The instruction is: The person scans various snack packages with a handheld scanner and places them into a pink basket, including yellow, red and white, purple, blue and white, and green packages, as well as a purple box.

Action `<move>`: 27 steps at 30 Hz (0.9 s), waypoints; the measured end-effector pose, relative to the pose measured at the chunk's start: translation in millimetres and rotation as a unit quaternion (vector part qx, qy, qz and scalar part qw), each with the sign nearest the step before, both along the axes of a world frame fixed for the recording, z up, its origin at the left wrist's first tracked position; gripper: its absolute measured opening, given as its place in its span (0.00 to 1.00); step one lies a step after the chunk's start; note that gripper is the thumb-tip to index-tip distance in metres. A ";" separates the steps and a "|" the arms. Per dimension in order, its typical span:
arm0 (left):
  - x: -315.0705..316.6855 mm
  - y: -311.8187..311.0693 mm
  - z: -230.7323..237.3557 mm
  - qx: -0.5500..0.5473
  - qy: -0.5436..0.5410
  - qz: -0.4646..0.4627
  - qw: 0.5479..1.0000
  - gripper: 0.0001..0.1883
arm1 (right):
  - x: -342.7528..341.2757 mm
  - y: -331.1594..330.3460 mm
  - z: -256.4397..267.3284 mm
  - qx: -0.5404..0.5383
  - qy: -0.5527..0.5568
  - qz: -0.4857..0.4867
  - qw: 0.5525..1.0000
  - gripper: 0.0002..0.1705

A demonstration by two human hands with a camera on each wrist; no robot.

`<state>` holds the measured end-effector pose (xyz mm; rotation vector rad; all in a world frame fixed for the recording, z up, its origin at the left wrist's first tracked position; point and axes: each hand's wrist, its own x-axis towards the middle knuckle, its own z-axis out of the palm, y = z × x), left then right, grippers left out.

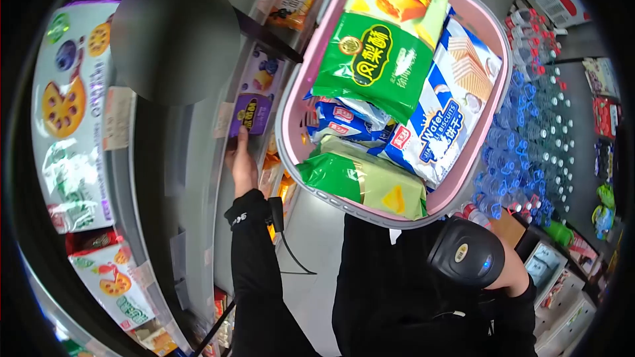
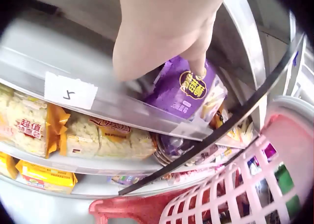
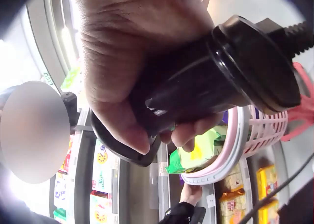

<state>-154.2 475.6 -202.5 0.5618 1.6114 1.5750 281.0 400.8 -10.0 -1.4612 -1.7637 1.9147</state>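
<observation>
The left hand (image 1: 244, 166) grips a purple snack bag (image 1: 251, 114) at the shelf; in the left wrist view its thumb lies on the front of the purple bag (image 2: 185, 90), the other fingers hidden behind. The right hand (image 3: 142, 52) is curled round the handle of a black scanner (image 3: 181, 86); in the head view the scanner's head (image 1: 467, 251) points up. A pink basket (image 1: 286, 133) holds a green bag (image 1: 374, 59), a blue and white wafer bag (image 1: 450, 102) and other packs.
Shelves with large snack packs (image 1: 74, 106) stand at the left. Many bottles (image 1: 529, 139) stand at the right. Noodle-like packs (image 2: 113, 138) sit on the shelf below the purple bag. A cable (image 1: 297, 261) hangs by the left sleeve.
</observation>
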 end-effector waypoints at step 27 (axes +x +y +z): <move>-16.7 -98.7 26.8 -0.046 -0.295 0.114 0.947 0.22 | 0.9 -4.3 14.4 -0.061 0.041 -0.031 0.997 0.35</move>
